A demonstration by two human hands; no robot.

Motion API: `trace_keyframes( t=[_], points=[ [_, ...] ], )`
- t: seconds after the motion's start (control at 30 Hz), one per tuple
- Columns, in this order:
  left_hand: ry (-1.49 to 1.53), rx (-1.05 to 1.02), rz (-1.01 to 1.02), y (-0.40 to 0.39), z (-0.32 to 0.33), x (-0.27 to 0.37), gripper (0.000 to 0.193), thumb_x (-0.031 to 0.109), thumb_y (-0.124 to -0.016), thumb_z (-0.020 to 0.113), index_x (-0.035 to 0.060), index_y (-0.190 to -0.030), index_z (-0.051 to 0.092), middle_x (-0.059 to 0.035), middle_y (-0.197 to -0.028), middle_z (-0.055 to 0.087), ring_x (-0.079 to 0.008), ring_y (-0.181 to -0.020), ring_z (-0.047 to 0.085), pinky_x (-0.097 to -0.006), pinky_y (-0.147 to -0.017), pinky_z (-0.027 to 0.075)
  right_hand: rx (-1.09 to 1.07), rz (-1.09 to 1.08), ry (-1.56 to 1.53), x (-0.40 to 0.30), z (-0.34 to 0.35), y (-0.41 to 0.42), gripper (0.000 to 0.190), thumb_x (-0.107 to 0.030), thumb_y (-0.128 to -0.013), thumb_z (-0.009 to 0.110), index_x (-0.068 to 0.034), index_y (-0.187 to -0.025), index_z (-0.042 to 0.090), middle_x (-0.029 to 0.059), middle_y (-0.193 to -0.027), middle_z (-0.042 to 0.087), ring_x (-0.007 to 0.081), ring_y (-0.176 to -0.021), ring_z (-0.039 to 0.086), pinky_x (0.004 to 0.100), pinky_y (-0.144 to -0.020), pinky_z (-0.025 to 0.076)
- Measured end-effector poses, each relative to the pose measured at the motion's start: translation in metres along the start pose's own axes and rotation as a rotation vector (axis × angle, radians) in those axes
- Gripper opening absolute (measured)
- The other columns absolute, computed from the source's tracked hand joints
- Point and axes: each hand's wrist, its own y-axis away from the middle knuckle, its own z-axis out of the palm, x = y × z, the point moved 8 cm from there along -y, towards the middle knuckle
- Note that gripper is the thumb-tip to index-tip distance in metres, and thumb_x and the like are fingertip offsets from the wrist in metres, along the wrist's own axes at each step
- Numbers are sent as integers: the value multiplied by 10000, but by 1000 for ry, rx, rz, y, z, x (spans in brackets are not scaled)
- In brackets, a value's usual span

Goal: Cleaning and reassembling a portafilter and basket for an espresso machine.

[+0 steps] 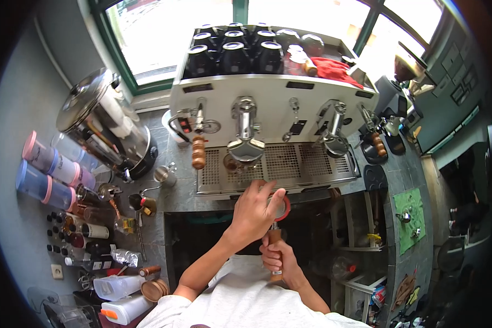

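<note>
My right hand (282, 259) is wrapped around the wooden handle (275, 236) of a portafilter held in front of my body. A red ring (286, 208) sits around the portafilter's basket end. My left hand (254, 211) is over that end with fingers spread, its thumb overlapping the ring. Whether it touches the ring I cannot tell, and it hides much of the basket. Just beyond is the drip tray (283, 164) of a white espresso machine (270, 88). A small glass cup (232, 162) stands on the tray under the left group head (246, 151); the right group head (336, 145) has no portafilter in it.
Dark cups (233, 57) and a red cloth (332, 69) lie on the machine's top. Leftward are a steel urn (106, 123), a metal pitcher (164, 175), plastic canisters (49, 188) and bottles (94, 231). Rightward are a coffee grinder (387, 98), a black tamping mat (375, 177) and a green cloth (410, 238).
</note>
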Motion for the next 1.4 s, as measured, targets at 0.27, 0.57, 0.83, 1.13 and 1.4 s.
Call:
trace_keyframes(
  t=[0.27, 0.57, 0.83, 1.13, 1.4],
  points=[
    [243, -79, 71, 4, 19, 43, 534, 420, -1085, 482, -42, -1319, 613, -225, -1258, 631, -385, -1146, 641, -414, -992, 498, -59, -332, -230, -113, -44, -43, 129, -121, -965, 579, -109, -1092, 559, -22, -713, 412, 94, -605, 437, 275, -579, 447],
    [0, 49, -95, 0, 60, 14, 537, 349, -1002, 660, -16, -1381, 558, -200, -1239, 624, -344, -1114, 647, -423, -938, 530, -179, -389, -290, -184, -52, -86, 137, -133, -965, 638, -139, -1081, 566, -15, -807, 494, 142, -802, 534, 429, -922, 507],
    [92, 26, -298, -6, 74, -2, 537, 252, -970, 711, -13, -1399, 525, -187, -1138, 668, -276, -983, 697, -373, -767, 593, -179, -404, -230, -210, -35, -91, 132, -122, -969, 638, -151, -1072, 560, -10, -814, 543, 162, -844, 584, 452, -952, 512],
    [83, 177, -218, -19, 74, -18, 358, 143, -980, 683, -46, -1268, 586, -170, -912, 721, -248, -803, 730, -347, -655, 576, -163, -486, -135, -219, -14, -95, 122, -142, -985, 633, -153, -1052, 531, -1, -864, 542, 169, -906, 588, 484, -988, 514],
    [119, 79, -262, -18, 81, -10, 294, 172, -943, 728, -58, -1109, 647, -178, -876, 729, -267, -792, 738, -359, -703, 580, -110, -538, -89, -218, -26, -87, 135, -142, -971, 625, -140, -1024, 501, 13, -856, 498, 180, -874, 554, 441, -909, 524]
  ],
)
